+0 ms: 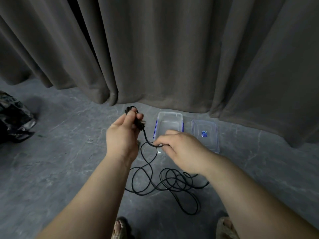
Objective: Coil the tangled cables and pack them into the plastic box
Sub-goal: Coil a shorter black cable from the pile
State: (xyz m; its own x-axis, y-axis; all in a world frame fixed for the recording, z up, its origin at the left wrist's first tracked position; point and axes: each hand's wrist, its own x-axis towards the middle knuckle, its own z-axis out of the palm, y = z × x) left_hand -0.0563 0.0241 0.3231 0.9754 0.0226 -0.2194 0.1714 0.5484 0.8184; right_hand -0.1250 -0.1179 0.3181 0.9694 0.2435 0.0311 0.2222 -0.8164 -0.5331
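A: How are the hands closed?

B: The left hand (123, 133) is raised above the floor with its fingers curled around a small bundle of the black cable (156, 180); a dark loop is seen above the thumb and the plug end is gripped beside the fingertips. The right hand (181, 149) is held lower, and the same cable is pinched between its thumb and fingers just below the left hand.

A: What is the cable doing between them?

B: A short, curved length is stretched from the left hand down and to the right into the right hand's pinch. From there the cable is dropped to the floor (60, 161), where it is spread in loose, overlapping loops in front of the person's feet.

A: And the surface and room?

B: A grey, marbled floor is seen, backed by a heavy grey curtain (155, 49) hanging in folds down to it. A dark crumpled bag (13, 121) is lying at the far left.

A: Where is the plastic box (170, 121)?

B: It is set on the floor near the curtain, just beyond the right hand, uncovered, with blue clips at its sides. Its long axis is directed away from the person. The clear lid (205, 135) is laid just beside it on the right, parallel to it, a blue label showing.
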